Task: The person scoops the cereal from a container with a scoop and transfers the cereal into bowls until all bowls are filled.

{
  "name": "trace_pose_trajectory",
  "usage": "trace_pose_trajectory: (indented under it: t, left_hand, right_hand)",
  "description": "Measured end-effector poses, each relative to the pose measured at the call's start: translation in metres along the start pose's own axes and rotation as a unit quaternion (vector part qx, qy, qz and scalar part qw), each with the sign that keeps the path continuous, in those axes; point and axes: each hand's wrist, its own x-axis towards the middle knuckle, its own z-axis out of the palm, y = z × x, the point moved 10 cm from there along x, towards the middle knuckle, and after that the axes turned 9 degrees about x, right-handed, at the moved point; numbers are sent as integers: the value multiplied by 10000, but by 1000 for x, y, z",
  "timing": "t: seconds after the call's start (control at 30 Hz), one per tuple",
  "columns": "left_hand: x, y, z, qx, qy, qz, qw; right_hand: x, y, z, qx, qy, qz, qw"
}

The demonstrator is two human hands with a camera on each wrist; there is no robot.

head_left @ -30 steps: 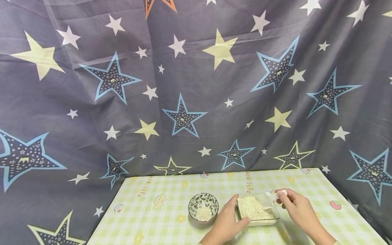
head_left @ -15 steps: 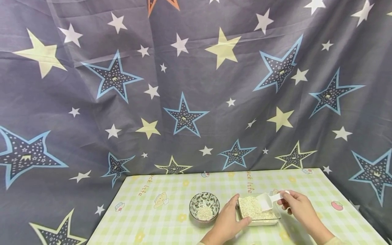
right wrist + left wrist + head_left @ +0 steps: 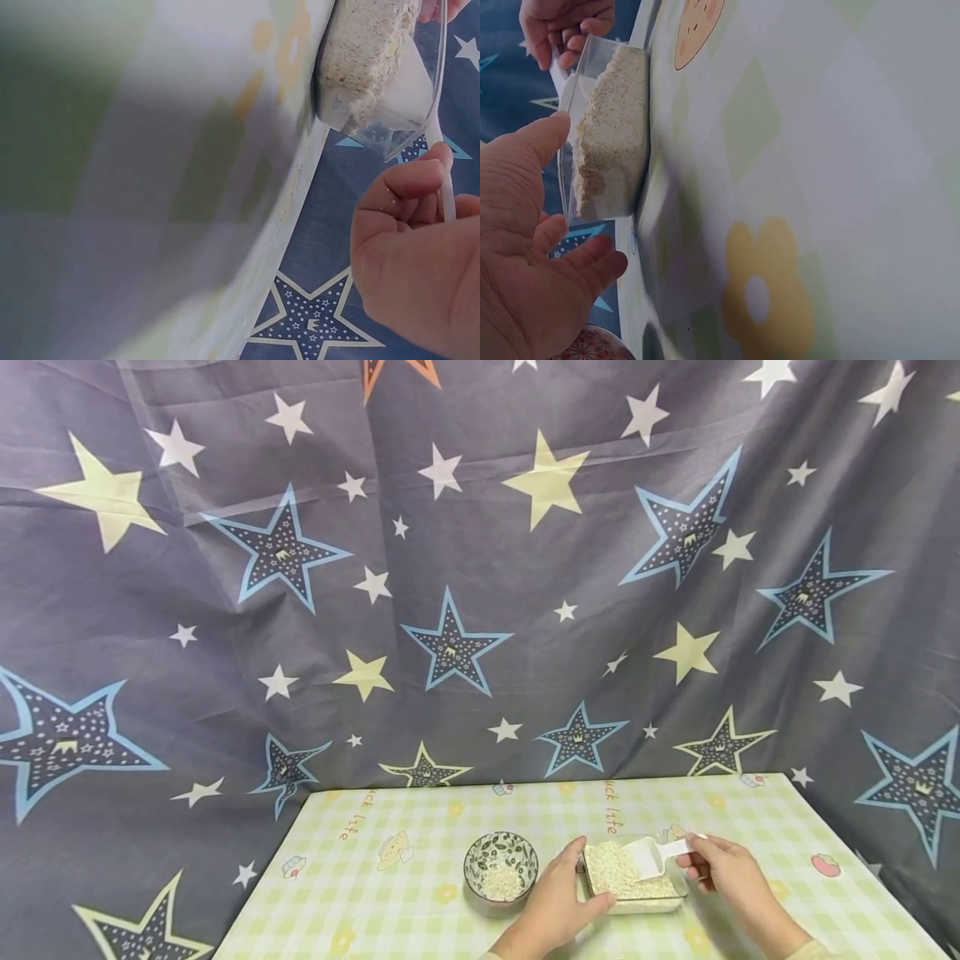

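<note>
A clear rectangular container (image 3: 647,906) full of pale oat flakes (image 3: 611,868) stands on the table. My left hand (image 3: 553,897) holds its left end, the thumb (image 3: 544,135) over the near rim and the fingers along the far left side. My right hand (image 3: 731,872) pinches the handle of a white scoop (image 3: 647,857) between thumb and fingers at the container's right side. The scoop's bowl sits tilted in the flakes, its lower part hidden by them in the right wrist view. Left of the container, a patterned bowl (image 3: 501,845) has some flakes at its bottom.
A green checked cloth (image 3: 390,902) with printed flowers and cartoon figures covers the table (image 3: 300,906). Behind it and at both sides hangs a dark curtain (image 3: 480,560) with star prints. Bowl and left hand are close together.
The scoop has tilted within the container, its bowl lowering into the flakes. My right hand has shifted slightly with it. The left hand keeps its place, and the patterned bowl stands still.
</note>
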Motion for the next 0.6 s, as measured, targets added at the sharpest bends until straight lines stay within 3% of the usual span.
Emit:
trace_pose_trajectory:
  t: [0.6]
  left_hand:
    - [0,0,0,-6,36,-14,10000]
  right_hand:
    - [4,16,1,263,-127,318,9991]
